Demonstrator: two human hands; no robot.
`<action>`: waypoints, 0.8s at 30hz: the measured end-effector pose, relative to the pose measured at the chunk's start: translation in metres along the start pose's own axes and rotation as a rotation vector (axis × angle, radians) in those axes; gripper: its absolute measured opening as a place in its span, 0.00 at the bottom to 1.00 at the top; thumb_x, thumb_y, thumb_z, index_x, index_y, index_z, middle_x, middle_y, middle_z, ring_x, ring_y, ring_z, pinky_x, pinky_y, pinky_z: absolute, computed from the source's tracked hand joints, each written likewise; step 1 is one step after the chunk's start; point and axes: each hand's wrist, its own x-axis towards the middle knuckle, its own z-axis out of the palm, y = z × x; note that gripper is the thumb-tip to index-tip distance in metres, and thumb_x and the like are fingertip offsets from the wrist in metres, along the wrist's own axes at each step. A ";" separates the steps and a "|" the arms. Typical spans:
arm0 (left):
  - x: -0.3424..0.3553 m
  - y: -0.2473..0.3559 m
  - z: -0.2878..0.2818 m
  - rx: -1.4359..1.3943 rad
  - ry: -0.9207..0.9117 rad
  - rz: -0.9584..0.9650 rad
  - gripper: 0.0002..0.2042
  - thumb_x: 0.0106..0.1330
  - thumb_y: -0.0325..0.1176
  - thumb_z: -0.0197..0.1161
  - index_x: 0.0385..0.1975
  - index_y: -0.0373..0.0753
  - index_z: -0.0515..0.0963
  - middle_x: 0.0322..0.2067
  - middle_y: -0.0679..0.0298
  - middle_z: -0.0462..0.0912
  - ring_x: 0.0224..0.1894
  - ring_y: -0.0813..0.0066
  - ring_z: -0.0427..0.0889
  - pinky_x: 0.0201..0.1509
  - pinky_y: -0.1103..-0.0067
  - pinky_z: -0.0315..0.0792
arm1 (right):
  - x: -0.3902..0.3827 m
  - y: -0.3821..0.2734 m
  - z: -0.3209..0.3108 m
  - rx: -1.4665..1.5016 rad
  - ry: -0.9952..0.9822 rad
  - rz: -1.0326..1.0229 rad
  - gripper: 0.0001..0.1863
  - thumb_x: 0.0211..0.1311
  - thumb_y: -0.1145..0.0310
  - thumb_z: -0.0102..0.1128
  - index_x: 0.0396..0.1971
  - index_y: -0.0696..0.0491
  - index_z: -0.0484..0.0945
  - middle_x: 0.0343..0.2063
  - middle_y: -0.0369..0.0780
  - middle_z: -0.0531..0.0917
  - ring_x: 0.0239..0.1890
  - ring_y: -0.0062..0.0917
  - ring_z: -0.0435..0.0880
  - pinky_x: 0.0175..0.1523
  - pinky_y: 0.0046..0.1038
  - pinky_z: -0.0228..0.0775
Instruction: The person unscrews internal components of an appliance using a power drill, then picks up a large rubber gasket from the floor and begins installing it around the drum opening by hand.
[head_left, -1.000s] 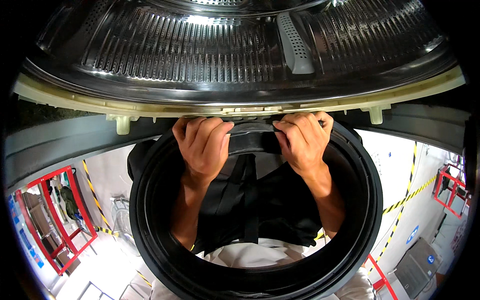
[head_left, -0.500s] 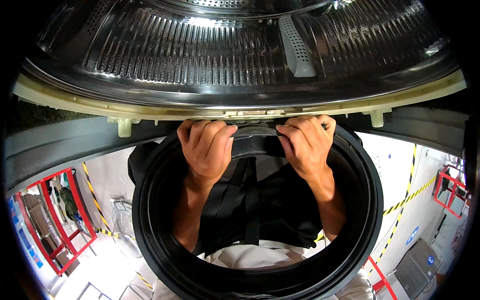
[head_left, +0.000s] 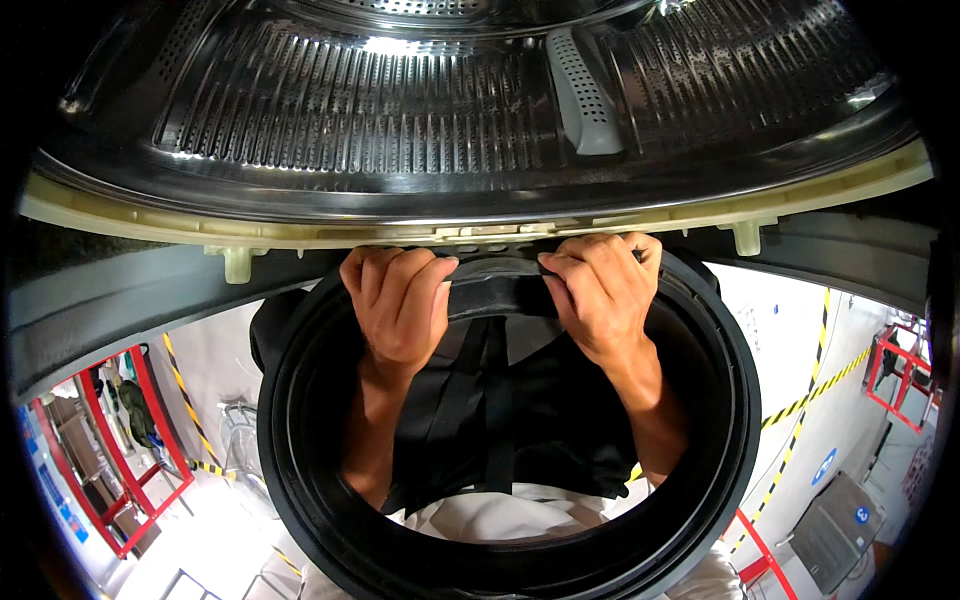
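Note:
A black rubber door gasket (head_left: 300, 470), round like a wide ring, hangs below the mouth of a washing machine drum (head_left: 380, 110). Both my forearms pass through its opening. My left hand (head_left: 400, 305) curls its fingers over the gasket's upper edge at left. At the right of that edge, my right hand (head_left: 605, 300) grips the same way, with its thumb toward the middle. The gasket's top lies right under the cream plastic tub rim (head_left: 330, 235); whether it is seated there is hidden. My fingertips are out of sight behind the edge.
A grey perforated paddle (head_left: 585, 95) sits inside the drum. Plastic lugs (head_left: 238, 263) stick down from the rim, above a grey cabinet panel (head_left: 110, 300). On the floor are yellow-black tape (head_left: 795, 420), a red rack (head_left: 120, 450) and a grey box (head_left: 835, 525).
Both hands and the gasket have shifted slightly left in view, and my left hand sits a little lower. The grip on the gasket's edge stays the same.

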 end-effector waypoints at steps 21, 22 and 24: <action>0.005 0.000 -0.009 -0.005 -0.050 0.023 0.17 0.39 0.20 0.65 0.33 0.40 0.75 0.32 0.67 0.73 0.37 0.67 0.72 0.45 0.67 0.61 | 0.004 -0.004 -0.005 -0.023 -0.032 0.024 0.09 0.40 0.72 0.61 0.27 0.48 0.76 0.26 0.29 0.77 0.27 0.19 0.74 0.37 0.28 0.56; 0.005 0.000 -0.008 -0.008 -0.047 0.025 0.17 0.39 0.20 0.65 0.33 0.40 0.75 0.32 0.67 0.73 0.37 0.67 0.72 0.45 0.67 0.61 | 0.004 -0.004 -0.005 -0.021 -0.025 0.021 0.09 0.40 0.73 0.62 0.26 0.48 0.76 0.26 0.29 0.77 0.26 0.19 0.74 0.37 0.28 0.56; 0.005 0.000 -0.009 -0.012 -0.047 0.026 0.17 0.39 0.20 0.65 0.33 0.40 0.75 0.32 0.67 0.73 0.37 0.67 0.72 0.45 0.67 0.61 | 0.003 -0.003 -0.005 -0.019 -0.025 0.027 0.09 0.40 0.73 0.62 0.26 0.48 0.76 0.26 0.29 0.77 0.25 0.19 0.74 0.37 0.27 0.56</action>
